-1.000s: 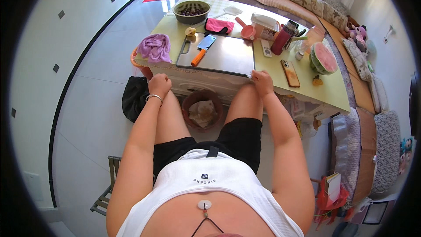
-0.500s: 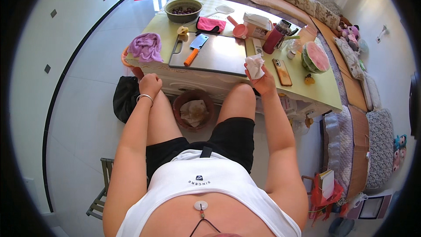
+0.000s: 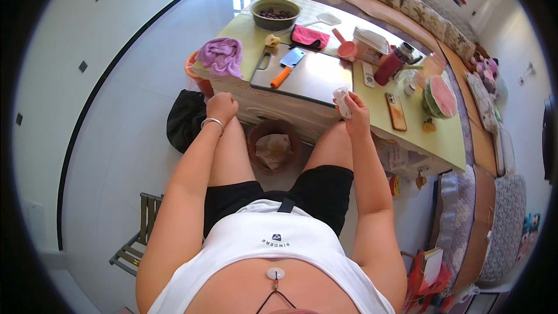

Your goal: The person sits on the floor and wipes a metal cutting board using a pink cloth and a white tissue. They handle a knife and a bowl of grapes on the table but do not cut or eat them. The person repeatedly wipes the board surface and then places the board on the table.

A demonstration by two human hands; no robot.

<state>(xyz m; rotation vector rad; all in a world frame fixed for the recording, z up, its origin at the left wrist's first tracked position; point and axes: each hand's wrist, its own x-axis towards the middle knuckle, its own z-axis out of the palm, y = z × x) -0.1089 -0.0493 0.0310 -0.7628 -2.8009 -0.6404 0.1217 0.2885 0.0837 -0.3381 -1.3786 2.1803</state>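
Note:
Over the table's front edge, my right hand (image 3: 357, 111) pinches a crumpled white tissue (image 3: 343, 103). A loose fist, my left hand (image 3: 222, 106) rests by my left knee, with no object showing in it. Between them lies a cutting board (image 3: 325, 75) with a metallic surface and a dark rim. On its left part is a cleaver (image 3: 289, 63) with an orange handle. Beside the board's left side is a purple towel (image 3: 221, 58). To the right of my right hand lies a phone (image 3: 396, 111) in an orange-brown case.
A green basin (image 3: 276, 22) of dark round fruit, a pink cloth (image 3: 310, 37), a pink peeler-like scoop (image 3: 347, 50), a tissue box (image 3: 370, 45), a maroon thermos (image 3: 390, 68) and a cut watermelon (image 3: 440, 97) stand on the table. A bin (image 3: 253, 148) is between my legs.
My right hand has turned, and the tissue is bunched smaller in its fingers. The whole view has shifted, so the table appears further right. My left fist stays by the knee.

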